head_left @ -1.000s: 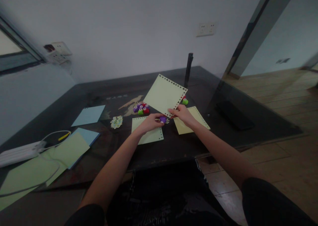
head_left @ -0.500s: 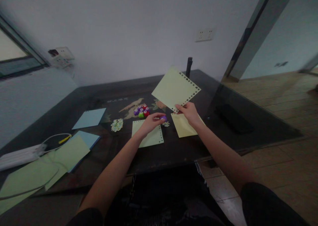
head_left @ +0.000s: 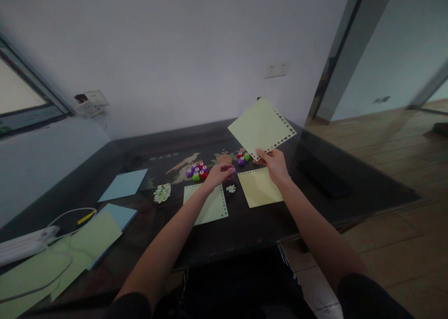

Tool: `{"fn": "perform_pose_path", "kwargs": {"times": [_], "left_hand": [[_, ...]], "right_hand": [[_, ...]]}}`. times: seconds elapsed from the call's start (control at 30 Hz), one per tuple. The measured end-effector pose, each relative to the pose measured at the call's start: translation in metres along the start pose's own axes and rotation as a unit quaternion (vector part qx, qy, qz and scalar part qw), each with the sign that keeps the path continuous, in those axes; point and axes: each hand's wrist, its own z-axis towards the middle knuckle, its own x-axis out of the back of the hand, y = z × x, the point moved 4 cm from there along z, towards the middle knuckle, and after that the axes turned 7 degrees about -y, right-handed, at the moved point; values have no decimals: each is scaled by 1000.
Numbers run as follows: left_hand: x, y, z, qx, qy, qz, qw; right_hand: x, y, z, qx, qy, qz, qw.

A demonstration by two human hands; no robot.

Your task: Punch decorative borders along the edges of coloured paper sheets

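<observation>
overhead, right hand (head_left: 276, 164) pinches punched green sheet (head_left: 262, 126) by one corner, lifted off dark table (head_left: 252, 225) so its border shows; left hand (head_left: 220, 173) fingers close on purple punch (head_left: 232, 170).

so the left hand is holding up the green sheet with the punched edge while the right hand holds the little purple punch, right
Not quite: the hands are swapped. In the head view the right hand holds up the green sheet with the punched edge, while the left hand holds the little purple punch.
</observation>
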Motion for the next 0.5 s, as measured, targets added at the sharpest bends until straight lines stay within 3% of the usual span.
{"fn": "perform_pose_path", "kwargs": {"times": [0.17, 0.5], "left_hand": [[4, -11, 40, 72, 29, 76, 994], [3, -21, 77, 99, 64, 121, 986]], "right_hand": [[2, -2, 0, -3, 2, 1, 1000], [0, -3, 0, 8, -14, 20, 1000]]}}
